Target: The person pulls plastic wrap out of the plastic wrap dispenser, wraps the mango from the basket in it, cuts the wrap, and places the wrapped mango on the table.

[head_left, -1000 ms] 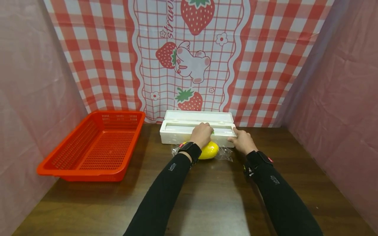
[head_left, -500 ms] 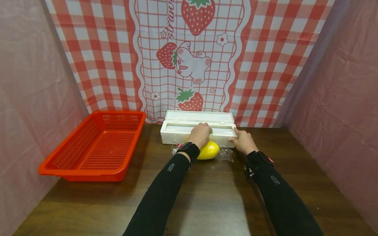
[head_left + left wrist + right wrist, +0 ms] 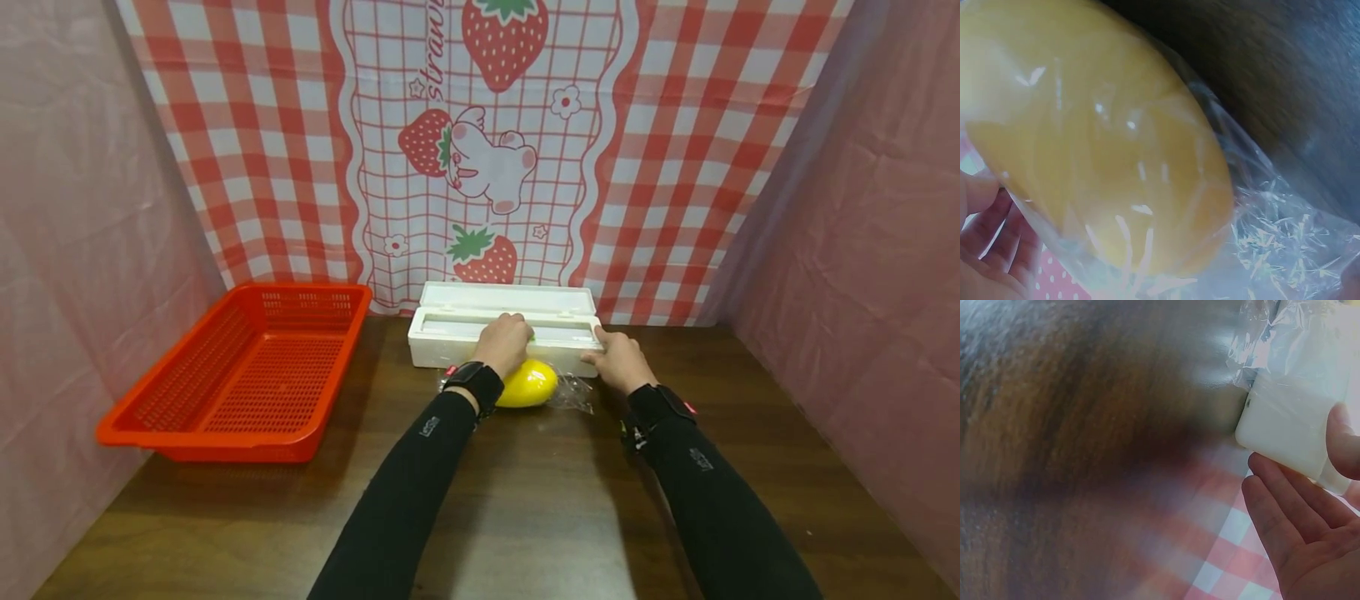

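Note:
A long white cling film dispenser (image 3: 435, 352) stands at the back of the table, its lid (image 3: 506, 297) tipped back. My left hand (image 3: 502, 346) reaches over its top edge and pinches a small green slide cutter (image 3: 532, 337), mostly hidden by the fingers. Right below that wrist lies a smooth yellow mango-shaped fruit (image 3: 529, 385). Clear cling film (image 3: 1279, 237) covers the fruit and spreads crumpled past its end. My right hand (image 3: 621, 362) grips the dispenser's right end, thumb on the top front and fingers along the end face (image 3: 1291, 425).
A red-orange plastic basket (image 3: 330, 367) with slotted sides stands on the left of the brown wooden table (image 3: 540, 500). Behind the dispenser hangs a red checked strawberry cloth (image 3: 660, 167). Pink cloth walls (image 3: 847, 250) close off both sides.
My left hand has slid slightly left along the dispenser's top with the green slide cutter. The right hand, the dispenser and the yellow fruit stay in place.

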The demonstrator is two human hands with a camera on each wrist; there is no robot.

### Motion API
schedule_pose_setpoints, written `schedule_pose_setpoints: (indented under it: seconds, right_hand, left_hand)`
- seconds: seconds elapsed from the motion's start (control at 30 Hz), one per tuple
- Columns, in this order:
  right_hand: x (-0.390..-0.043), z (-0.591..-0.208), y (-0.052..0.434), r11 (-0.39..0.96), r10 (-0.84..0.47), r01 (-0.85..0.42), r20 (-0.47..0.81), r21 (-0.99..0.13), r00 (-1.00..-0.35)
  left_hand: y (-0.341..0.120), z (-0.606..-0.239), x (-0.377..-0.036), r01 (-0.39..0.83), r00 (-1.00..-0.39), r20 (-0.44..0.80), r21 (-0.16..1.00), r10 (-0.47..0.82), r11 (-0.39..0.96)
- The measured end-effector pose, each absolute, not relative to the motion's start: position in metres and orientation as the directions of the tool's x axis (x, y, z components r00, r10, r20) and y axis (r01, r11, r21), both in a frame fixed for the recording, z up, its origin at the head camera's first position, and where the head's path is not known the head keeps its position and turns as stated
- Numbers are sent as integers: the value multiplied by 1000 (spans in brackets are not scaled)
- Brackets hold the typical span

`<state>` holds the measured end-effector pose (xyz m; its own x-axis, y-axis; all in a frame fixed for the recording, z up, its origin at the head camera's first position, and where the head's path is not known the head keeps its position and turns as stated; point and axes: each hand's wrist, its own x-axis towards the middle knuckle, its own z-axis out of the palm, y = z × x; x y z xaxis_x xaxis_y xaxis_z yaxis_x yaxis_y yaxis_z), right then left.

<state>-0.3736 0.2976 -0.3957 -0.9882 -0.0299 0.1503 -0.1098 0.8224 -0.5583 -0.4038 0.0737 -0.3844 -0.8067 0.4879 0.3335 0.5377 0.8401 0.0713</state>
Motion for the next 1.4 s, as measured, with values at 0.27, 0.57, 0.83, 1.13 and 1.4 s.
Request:
schedule_pose_setpoints:
  seconds: [0.27, 0.57, 0.83, 1.13, 1.4]
  right_hand:
    - [-373, -394, 298, 824, -25, -105, 149, -557, -988]
    - [-373, -396, 296, 822, -13, -86, 132, -564, -991]
    - [-372, -394, 296, 821, -10, -86, 136, -565, -991]
    - [-371, -395, 296, 819, -8, -81, 129, -567, -992]
    - [-372, -395, 294, 823, -7, -83, 136, -563, -991]
  left_hand:
    - [70, -382, -403, 527, -818, 310, 67, 485, 847]
    - [66, -384, -402, 531, -821, 302, 88, 485, 843]
    - [64, -385, -405, 514, -833, 293, 96, 469, 852]
    - [59, -386, -406, 513, -835, 286, 99, 469, 853]
    - [53, -384, -404, 529, -826, 298, 113, 479, 841]
